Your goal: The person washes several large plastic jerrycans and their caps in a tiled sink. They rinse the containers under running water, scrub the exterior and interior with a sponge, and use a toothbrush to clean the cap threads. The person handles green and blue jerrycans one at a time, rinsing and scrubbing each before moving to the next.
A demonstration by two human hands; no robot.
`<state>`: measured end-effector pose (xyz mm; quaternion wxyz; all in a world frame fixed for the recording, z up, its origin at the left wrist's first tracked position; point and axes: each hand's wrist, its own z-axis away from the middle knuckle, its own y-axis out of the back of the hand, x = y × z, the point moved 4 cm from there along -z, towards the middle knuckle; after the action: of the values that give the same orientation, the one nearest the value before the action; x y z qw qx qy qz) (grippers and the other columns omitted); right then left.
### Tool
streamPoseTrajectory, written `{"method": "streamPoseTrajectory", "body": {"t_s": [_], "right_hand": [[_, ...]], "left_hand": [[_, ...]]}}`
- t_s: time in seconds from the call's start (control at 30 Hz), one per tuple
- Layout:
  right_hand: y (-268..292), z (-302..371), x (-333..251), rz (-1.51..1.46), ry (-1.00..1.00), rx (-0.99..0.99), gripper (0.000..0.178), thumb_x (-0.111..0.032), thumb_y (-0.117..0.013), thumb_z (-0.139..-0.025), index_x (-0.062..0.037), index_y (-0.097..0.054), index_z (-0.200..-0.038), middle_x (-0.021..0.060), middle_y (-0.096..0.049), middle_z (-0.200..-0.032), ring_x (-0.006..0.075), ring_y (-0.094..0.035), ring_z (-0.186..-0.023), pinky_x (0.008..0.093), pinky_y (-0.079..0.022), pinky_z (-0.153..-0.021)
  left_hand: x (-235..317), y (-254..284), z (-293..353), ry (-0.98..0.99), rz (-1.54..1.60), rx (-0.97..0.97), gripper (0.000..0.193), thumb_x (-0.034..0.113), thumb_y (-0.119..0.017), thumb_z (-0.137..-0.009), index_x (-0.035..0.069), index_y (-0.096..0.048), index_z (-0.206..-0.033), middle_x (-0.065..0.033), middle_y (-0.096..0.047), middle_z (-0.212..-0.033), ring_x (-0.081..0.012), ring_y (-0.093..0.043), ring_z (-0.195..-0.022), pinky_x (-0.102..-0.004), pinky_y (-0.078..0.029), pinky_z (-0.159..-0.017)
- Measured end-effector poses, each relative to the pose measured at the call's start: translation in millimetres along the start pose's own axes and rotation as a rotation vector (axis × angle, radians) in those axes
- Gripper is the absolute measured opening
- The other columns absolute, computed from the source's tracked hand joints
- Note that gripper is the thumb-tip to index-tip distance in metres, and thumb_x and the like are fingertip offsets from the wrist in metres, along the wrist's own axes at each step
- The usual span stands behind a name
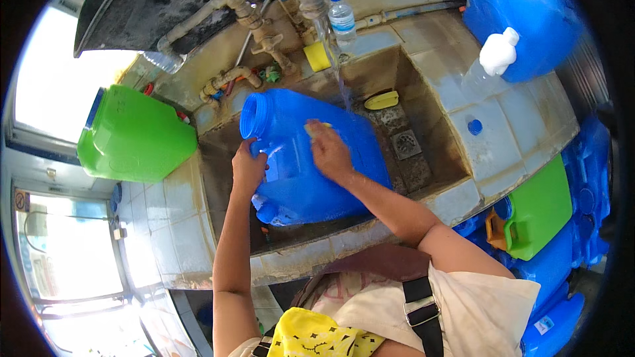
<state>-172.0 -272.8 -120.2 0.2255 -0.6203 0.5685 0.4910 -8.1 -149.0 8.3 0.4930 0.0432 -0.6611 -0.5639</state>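
Observation:
A large blue water jug [297,192] lies tilted in the tiled sink [433,139], its wide uncapped mouth [253,116] pointing up and to the left. My left hand [249,168] is closed around the jug's handle just below that mouth. Against the jug's upper side, my right hand [329,153] presses a yellow sponge [319,127], of which only an edge shows past the fingers. White suds cling near the jug's small spout [266,214]. Water [340,76] streams down from the tap behind the jug.
A yellow scrubber [381,100] lies in the sink near the drain [405,145]. A green jug [135,135] stands left; a big blue jug [522,13] and white-capped bottle [497,53] stand right. A blue cap [474,126] rests on the tiles. Pipes [254,33] run behind.

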Motion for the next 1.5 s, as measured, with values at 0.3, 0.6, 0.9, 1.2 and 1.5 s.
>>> {"method": "streamPoseTrajectory", "body": {"t_s": [0.3, 0.6, 0.9, 1.2, 1.5], "right_hand": [[19, 24, -16, 0.069, 0.121, 0.007, 0.034, -0.012, -0.056, -0.089, -0.0069, -0.063, -0.122, 0.0194, -0.060, -0.125, 0.0396, -0.054, -0.116, 0.0462, -0.042, -0.100], [-7, -131, -76, 0.318, -0.036, -0.335, 0.029, -0.026, -0.054, -0.084, -0.0160, -0.073, -0.104, 0.0183, -0.068, -0.105, 0.0373, -0.065, -0.091, 0.0480, -0.053, -0.080], [84, -32, -69, 0.361, 0.120, -0.204, 0.027, -0.018, -0.055, -0.084, -0.0089, -0.071, -0.102, 0.0156, -0.068, -0.102, 0.0343, -0.063, -0.100, 0.0453, -0.050, -0.088], [145, -36, 52, 0.609, -0.256, -0.489, 0.036, -0.036, -0.054, -0.093, -0.0041, -0.069, -0.096, 0.0238, -0.067, -0.089, 0.0421, -0.064, -0.086, 0.0486, -0.051, -0.077], [155, -8, 24, 0.631, 0.201, -0.718, 0.030, -0.030, -0.059, -0.090, -0.0073, -0.065, -0.107, 0.0205, -0.066, -0.078, 0.0408, -0.063, -0.076, 0.0464, -0.050, -0.073]], "left_hand": [[-54, -21, -1, -0.091, 0.052, 0.060, 0.044, 0.010, -0.063, -0.075, 0.003, -0.059, -0.118, -0.0208, -0.067, -0.097, -0.0330, -0.067, -0.086, -0.0415, -0.052, -0.079], [-43, -52, 20, -0.386, 0.131, 0.100, 0.048, 0.007, -0.064, -0.078, 0.005, -0.052, -0.124, -0.0211, -0.062, -0.111, -0.0334, -0.062, -0.104, -0.0399, -0.048, -0.090], [-189, -82, -30, 0.201, 1.157, 0.115, 0.029, 0.022, -0.057, -0.092, 0.003, -0.061, -0.114, -0.0083, -0.067, -0.105, -0.0217, -0.065, -0.092, -0.0358, -0.054, -0.077], [-234, -109, -18, 0.070, 1.475, 0.157, 0.039, 0.028, -0.049, -0.097, 0.004, -0.054, -0.127, -0.0109, -0.062, -0.121, -0.0251, -0.062, -0.103, -0.0415, -0.055, -0.084], [-285, -144, -32, 0.112, 1.514, 0.074, 0.046, 0.035, -0.044, -0.099, 0.007, -0.047, -0.136, -0.0122, -0.057, -0.129, -0.0293, -0.056, -0.114, -0.0455, -0.049, -0.095]]}}
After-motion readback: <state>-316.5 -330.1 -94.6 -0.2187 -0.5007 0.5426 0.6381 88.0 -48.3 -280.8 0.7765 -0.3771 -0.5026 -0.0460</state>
